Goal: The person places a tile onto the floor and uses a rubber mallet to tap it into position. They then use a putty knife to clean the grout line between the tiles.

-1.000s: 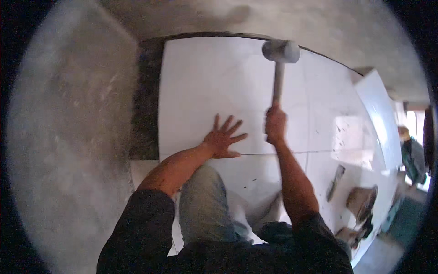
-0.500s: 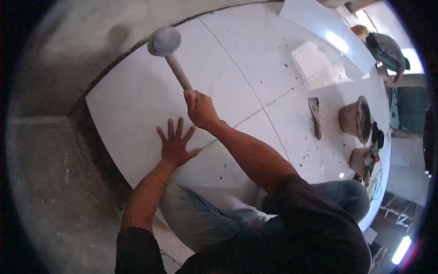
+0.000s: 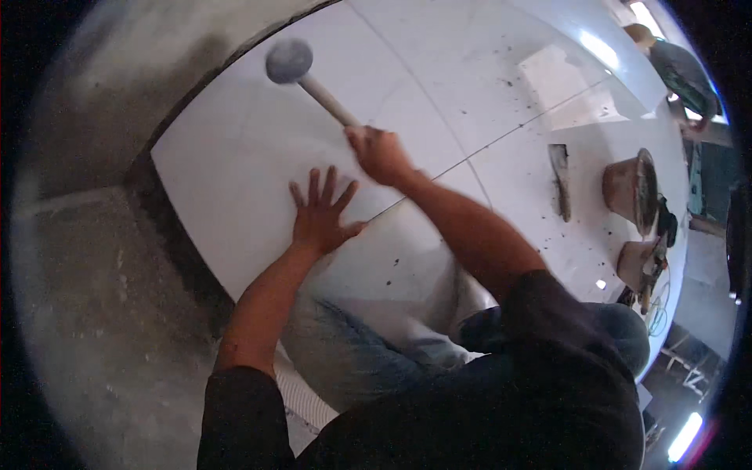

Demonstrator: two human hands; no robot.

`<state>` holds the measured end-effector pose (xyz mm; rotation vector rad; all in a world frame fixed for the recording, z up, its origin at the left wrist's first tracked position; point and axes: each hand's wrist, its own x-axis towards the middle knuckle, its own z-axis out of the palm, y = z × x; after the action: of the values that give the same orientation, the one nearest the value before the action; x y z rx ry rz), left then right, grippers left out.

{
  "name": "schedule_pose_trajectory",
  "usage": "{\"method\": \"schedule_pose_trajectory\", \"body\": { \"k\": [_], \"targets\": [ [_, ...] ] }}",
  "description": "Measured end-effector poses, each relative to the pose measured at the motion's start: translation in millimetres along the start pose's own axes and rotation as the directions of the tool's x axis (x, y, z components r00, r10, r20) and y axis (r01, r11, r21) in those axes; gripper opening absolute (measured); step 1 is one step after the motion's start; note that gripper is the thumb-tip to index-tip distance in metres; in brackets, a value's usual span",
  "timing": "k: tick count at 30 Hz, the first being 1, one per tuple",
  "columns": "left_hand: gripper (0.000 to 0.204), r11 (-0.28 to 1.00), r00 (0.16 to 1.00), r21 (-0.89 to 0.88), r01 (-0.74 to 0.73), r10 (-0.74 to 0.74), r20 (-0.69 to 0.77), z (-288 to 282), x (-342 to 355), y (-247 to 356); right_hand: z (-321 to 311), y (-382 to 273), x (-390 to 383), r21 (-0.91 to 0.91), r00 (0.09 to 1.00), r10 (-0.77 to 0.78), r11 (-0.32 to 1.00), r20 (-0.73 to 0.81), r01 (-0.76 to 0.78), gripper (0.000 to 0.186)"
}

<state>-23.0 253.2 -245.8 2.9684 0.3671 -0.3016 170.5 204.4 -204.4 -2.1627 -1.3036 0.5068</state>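
Observation:
My right hand is closed round the wooden handle of a mallet with a grey, rounded head. The mallet points up and left over a large white floor tile; whether its head touches the tile I cannot tell. My left hand lies on the same tile with fingers spread, holding nothing. Its thumb reaches the joint between this tile and a nearer one, which carries a few dark crumbs.
A flat trowel-like tool lies on the tiles to the right. Beyond it stand a mortar-stained bucket and a smaller bucket with tools. Rough concrete borders the tiles at left. Another person bends over at far right.
The view has shifted, so most things sit farther right. My right hand and the mallet have swung slightly, the handle now leaning more to the left. My left hand stays spread on the tile.

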Motion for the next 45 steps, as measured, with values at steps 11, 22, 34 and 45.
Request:
{"method": "schedule_pose_trajectory", "body": {
  "k": [11, 22, 34, 45],
  "targets": [
    [0.089, 0.999, 0.999, -0.017, -0.041, 0.041, -0.019, 3, 5, 1, 1, -15, 21, -0.115, 0.952, 0.185, 0.980, 0.245, -0.160, 0.042],
    [0.067, 0.670, 0.636, -0.150, 0.727, -0.739, -0.222, 24, 42, -56, 34, -8, -1, 0.193, 0.920, 0.371, 0.900, 0.131, -0.390, 0.051],
    [0.067, 0.895, 0.907, -0.151, -0.420, 0.420, -0.033, -44, 185, 109, 127, -6, 16, 0.417, 0.890, 0.400, 0.863, -0.220, -0.284, 0.036],
    [0.072, 0.657, 0.642, -0.113, -0.745, 0.753, 0.146, -24, 174, 123, 67, -14, -11, 0.166, 0.935, 0.335, 0.935, -0.113, -0.314, 0.029]
  ]
}}
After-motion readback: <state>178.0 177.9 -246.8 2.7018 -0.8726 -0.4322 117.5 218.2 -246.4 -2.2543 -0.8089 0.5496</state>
